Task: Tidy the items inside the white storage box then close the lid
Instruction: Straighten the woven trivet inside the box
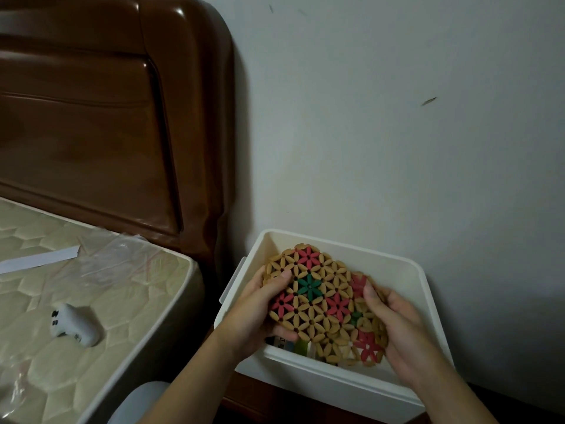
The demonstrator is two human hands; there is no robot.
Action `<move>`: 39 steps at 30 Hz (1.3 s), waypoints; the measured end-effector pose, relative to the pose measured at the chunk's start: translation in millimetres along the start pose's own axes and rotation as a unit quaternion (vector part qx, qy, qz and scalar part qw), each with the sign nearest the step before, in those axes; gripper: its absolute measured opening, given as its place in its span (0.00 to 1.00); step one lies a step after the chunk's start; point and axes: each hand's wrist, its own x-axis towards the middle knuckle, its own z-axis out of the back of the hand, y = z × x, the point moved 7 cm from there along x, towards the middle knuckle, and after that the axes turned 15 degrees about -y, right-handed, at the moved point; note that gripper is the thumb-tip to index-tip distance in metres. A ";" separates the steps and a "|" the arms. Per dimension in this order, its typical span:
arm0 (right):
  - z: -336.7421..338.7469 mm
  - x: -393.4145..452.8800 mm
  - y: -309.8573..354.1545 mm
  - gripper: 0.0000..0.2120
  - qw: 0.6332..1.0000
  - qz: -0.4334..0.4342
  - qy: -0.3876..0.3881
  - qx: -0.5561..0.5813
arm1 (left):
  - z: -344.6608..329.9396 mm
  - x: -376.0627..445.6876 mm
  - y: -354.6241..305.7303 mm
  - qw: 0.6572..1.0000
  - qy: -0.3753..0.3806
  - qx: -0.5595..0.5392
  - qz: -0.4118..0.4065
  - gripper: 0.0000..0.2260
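Both hands, left [260, 304] and right [397, 322], fingers curled round woven mats [312, 298] over white box [397, 267] (labels unreadable).

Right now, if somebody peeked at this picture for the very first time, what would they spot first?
Probably the flower-pattern mats, tan with pink and green blossoms, held over the open white box at the bottom. The left hand grips the front mat's left edge and the right hand holds the one behind. Next comes the shiny brown headboard on the left, above the mattress.

A brown headboard [91, 117] at ten o'clock; below it a mattress [76, 301] carrying a small white gadget [75, 328] and clear plastic wrap [122, 258].
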 end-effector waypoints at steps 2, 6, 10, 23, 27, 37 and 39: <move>8.8 4.5 19.1 0.17 0.999 0.033 -0.019 -0.009 | 2.5 1.2 0.2 1.000 -0.007 -0.004 -0.006 0.22; 27.8 6.2 64.1 0.10 0.992 0.100 -0.075 0.027 | 8.6 5.0 1.8 0.999 -0.032 -0.041 0.004 0.21; 34.2 0.1 90.6 0.16 0.986 0.121 -0.096 0.061 | 11.8 8.5 1.7 0.997 -0.054 -0.049 -0.005 0.21; -73.1 -23.8 52.6 0.17 0.967 0.223 -0.023 -0.123 | -2.8 -9.7 -5.7 0.999 -0.010 0.028 0.015 0.25; -81.0 -13.5 44.7 0.15 0.946 0.263 -0.029 -0.188 | -6.9 -9.7 -6.5 0.999 0.005 0.035 0.011 0.21; -78.9 -3.7 40.6 0.20 0.915 0.274 -0.062 -0.288 | -7.4 0.9 4.6 0.995 0.040 0.083 0.042 0.36; -73.3 -6.2 46.9 0.28 0.926 0.256 -0.065 -0.271 | -8.0 3.8 -1.5 0.994 0.016 0.106 -0.011 0.33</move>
